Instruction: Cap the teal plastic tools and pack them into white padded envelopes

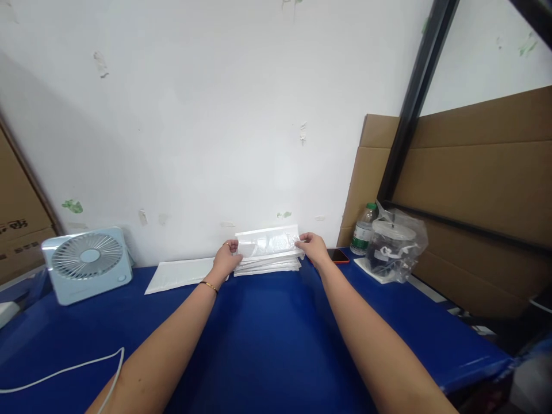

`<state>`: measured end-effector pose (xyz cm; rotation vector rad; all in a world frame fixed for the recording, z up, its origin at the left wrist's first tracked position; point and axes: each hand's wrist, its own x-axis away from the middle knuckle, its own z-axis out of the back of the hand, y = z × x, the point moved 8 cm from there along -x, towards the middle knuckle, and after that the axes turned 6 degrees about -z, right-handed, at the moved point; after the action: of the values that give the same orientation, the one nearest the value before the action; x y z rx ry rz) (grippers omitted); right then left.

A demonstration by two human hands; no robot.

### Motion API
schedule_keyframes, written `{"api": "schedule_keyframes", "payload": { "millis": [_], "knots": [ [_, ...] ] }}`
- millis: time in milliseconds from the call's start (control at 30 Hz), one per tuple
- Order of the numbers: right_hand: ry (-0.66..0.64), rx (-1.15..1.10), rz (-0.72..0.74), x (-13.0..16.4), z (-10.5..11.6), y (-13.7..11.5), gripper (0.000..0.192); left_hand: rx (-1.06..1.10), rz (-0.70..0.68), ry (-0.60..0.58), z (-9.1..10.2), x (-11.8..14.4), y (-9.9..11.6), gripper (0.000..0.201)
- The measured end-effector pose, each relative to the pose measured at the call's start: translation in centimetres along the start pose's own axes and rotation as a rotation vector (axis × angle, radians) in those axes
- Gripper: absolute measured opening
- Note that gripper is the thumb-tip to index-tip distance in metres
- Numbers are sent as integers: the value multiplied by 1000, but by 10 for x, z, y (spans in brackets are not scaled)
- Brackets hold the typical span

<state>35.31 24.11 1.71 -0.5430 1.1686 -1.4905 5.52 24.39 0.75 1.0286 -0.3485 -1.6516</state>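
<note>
Both hands are at a stack of flat white packets with clear plastic fronts (267, 268), close to the wall. My left hand (226, 259) pinches the left edge of the top packet (267, 242), and my right hand (313, 247) pinches its right edge. That packet is tilted up at the back, above the rest of the stack. Left of my left hand, a white flat packet or sheet (183, 273) lies on the blue table. A phone with a red edge (338, 256) lies just right of my right hand.
A light blue fan (90, 264) stands at the left, with a white cable (64, 368) in front. At the right are a green-capped bottle (364, 230) and a plastic-wrapped container (392, 247). Cardboard (474, 201) and a black metal post (414, 103) border the right side.
</note>
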Motion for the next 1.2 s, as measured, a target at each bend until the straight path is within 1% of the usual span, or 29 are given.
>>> {"api": "schedule_keyframes", "payload": {
  "millis": [67,133,200,233,300,333,367,400,433,467,567,600,633,700,767,833,900,933,967,1033,1100,1200],
  "knots": [
    [-71,-111,59,12,-1,1,35,87,-41,11,8,8,3,39],
    [-188,-207,157,31,-5,-2,41,147,-64,-2,19,20,4,37],
    [-310,-192,294,55,-11,-10,35,170,-87,-85,29,36,5,43],
    [-347,-138,362,66,-15,-14,28,157,-121,-187,30,46,7,50],
    [-387,-26,485,87,-22,-21,17,63,-227,-457,27,71,13,70],
    [-404,15,537,97,-27,-24,16,-10,-256,-615,24,86,14,88],
    [-425,50,579,105,-33,-27,16,-82,-253,-750,21,100,12,105],
    [-444,88,611,112,-39,-29,16,-155,-241,-864,20,112,11,119],
    [-462,136,635,119,-47,-30,15,-211,-230,-955,21,123,10,128],
    [-469,197,652,124,-54,-31,13,-250,-220,-1019,23,130,11,135],
    [-416,439,668,131,-71,-31,3,-252,-200,-1137,36,141,18,139],
    [-388,524,666,132,-74,-31,1,-228,-192,-1158,43,142,20,138],
    [-362,603,659,131,-75,-30,3,-204,-185,-1160,51,142,22,137],
    [-337,723,630,129,-74,-28,7,-178,-181,-1129,64,139,24,133],
    [-368,782,587,125,-68,-23,11,-184,-165,-1071,68,139,26,127],
    [-451,780,542,123,-60,-16,21,-231,-127,-1008,59,141,26,121],
    [-567,717,505,122,-52,-9,39,-328,-91,-964,41,147,25,123],
    [-623,667,494,122,-48,-8,45,-383,-99,-914,32,148,27,123],
    [-664,614,488,122,-44,-7,49,-433,-107,-841,25,147,30,122],
    [-713,526,481,121,-39,-9,51,-474,-127,-766,14,147,35,114],
    [-727,483,484,120,-37,-11,52,-490,-135,-741,11,146,38,102],
    [-743,470,509,122,-39,-14,52,-530,-112,-753,17,142,34,75]
  ]
}}
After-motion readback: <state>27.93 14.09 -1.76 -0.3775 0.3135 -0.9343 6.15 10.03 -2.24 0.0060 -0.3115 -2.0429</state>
